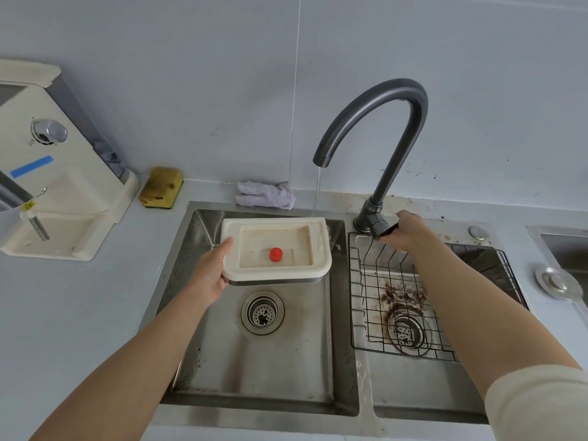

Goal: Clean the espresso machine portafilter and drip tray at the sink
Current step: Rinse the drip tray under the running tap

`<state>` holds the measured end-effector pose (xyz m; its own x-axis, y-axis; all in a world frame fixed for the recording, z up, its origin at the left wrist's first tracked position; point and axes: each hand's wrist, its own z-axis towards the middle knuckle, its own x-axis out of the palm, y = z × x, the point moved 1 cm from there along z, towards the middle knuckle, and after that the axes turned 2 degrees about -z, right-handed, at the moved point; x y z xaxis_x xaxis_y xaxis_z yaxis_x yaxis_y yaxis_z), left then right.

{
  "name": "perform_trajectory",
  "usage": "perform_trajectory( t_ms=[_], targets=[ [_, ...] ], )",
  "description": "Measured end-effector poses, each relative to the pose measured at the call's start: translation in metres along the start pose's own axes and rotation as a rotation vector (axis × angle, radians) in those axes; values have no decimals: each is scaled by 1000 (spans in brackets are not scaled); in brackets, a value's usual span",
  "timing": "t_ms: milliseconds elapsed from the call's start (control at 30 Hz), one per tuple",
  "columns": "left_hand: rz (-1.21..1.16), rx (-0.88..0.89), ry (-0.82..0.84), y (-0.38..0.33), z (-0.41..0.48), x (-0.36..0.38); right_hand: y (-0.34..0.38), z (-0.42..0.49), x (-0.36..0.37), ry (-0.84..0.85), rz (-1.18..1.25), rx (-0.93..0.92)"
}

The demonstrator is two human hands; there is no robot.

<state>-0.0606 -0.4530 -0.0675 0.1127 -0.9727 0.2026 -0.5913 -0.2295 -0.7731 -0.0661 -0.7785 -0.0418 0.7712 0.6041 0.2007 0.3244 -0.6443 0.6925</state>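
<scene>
- The left hand (211, 270) grips the cream drip tray (322, 249) by its near left corner, thumb laid over the rim and fingers curled out of sight beneath it
- The drip tray is held roughly level in the air over the far part of the left sink basin (286, 370), open side up, with brownish stains in its shallow well
- A small red float (276, 254) stands upright in the well, toward the near side
- The right hand (405, 233) is closed round the dark lever handle (387, 230) at the base of the gooseneck faucet (381, 122), fingers wrapped about it
- A thin stream of water (318, 192) falls from the spout and comes down at the far right edge of the tray
- The left basin's drain strainer (262, 311) lies below and just nearer than the tray
- A black wire rack (381, 281) sits in the right basin, with dark coffee grounds (401, 297) spread around that basin's strainer (405, 332)
- On the counter behind the left basin rest a yellow sponge (162, 187) and, to its right, a crumpled pale cloth (264, 194)
- The cream espresso machine (54, 186) stands at the far left, a strip of blue tape (31, 166) on its front
- A round metal sink cover (556, 281) lies on the counter at the right
</scene>
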Motion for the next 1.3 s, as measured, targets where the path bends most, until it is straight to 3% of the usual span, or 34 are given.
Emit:
perform_trajectory(
  t_ms=[100, 233, 533, 667, 1300],
  targets=[
    [5, 5, 6, -1, 1, -3, -9, 9, -2, -12, -49, 8],
    [4, 10, 22, -1, 3, -6, -34, -9, 6, 47, -370, 22],
    [-22, 5, 66, 0, 8, -6, -76, -53, 34, 475, -608, 42],
    [-32, -6, 100, 1, 9, -6, -80, -50, 34, 437, -704, -92],
    [146, -86, 177, 7, 27, 26, -62, -48, 2, 302, -748, -216]
  ],
)
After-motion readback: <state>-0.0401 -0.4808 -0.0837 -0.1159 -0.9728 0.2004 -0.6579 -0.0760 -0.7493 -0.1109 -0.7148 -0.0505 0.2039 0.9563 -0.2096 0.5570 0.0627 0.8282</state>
